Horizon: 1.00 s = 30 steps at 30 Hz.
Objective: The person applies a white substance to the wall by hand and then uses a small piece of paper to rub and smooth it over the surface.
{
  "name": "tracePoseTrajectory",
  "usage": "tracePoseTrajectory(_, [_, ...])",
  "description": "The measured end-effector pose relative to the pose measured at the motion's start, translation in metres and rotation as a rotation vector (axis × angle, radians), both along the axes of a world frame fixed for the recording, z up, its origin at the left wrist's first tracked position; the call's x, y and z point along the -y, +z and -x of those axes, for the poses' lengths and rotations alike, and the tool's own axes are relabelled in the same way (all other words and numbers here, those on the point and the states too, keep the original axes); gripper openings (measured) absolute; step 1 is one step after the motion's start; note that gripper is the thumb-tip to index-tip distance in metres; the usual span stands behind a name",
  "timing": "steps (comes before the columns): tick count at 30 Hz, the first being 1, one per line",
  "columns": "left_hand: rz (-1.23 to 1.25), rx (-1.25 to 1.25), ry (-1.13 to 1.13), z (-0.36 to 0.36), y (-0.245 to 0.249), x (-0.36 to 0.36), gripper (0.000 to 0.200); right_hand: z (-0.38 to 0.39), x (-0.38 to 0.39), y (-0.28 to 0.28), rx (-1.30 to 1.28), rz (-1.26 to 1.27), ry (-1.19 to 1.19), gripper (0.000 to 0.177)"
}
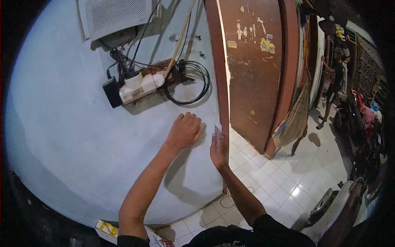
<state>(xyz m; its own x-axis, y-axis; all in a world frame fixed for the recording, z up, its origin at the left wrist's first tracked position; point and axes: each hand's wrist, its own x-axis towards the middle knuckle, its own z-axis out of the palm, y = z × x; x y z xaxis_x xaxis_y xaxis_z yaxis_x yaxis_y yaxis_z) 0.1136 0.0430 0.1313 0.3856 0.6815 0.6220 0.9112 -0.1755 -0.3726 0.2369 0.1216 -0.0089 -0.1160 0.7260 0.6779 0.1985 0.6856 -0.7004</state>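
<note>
My left hand point(185, 131) is closed, its knuckles turned up, close in front of the pale blue wall point(103, 152). The curled fingers hide their inner side, so I cannot tell what is in them. Beside the brown door frame point(224, 103) is my right hand point(219, 149), with fingers closed around a thin, pointed, pinkish piece point(217, 131) that sticks out above the thumb. Higher on the wall, a white power strip point(142, 88) carries plugs and a black adapter point(111, 93). A coil of black cable point(204, 80) hangs at its right end.
A white router-like box with a perforated front point(119, 16) is mounted above. The brown door point(257, 74) stands ajar. At right are a broom point(293, 119), a person point(336, 78) and parked motorbikes point(362, 152) on white tiles point(284, 181). A yellow-white box point(106, 228) lies below.
</note>
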Motion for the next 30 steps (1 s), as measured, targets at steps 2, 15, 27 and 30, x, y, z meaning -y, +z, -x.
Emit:
tracePoseTrajectory(2, [-0.068, -0.097, 0.032, 0.022, 0.019, -0.013, 0.02, -0.004, -0.02, 0.039, -0.095, -0.071, -0.013, 0.038])
tracePoseTrajectory(15, [-0.145, -0.446, 0.221, 0.027, 0.011, -0.022, 0.017, 0.022, -0.052, 0.007, 0.078, -0.168, 0.049, 0.059])
tracePoseTrajectory(27, [-0.147, -0.48, 0.258, 0.025, 0.012, -0.023, 0.017, 0.01, -0.057, 0.034, 0.138, -0.244, 0.101, 0.05])
tracePoseTrajectory(30, [-0.116, -0.454, 0.264, 0.03, 0.006, -0.023, 0.022, 0.018, -0.055, 0.029, 0.047, -0.235, 0.156, 0.048])
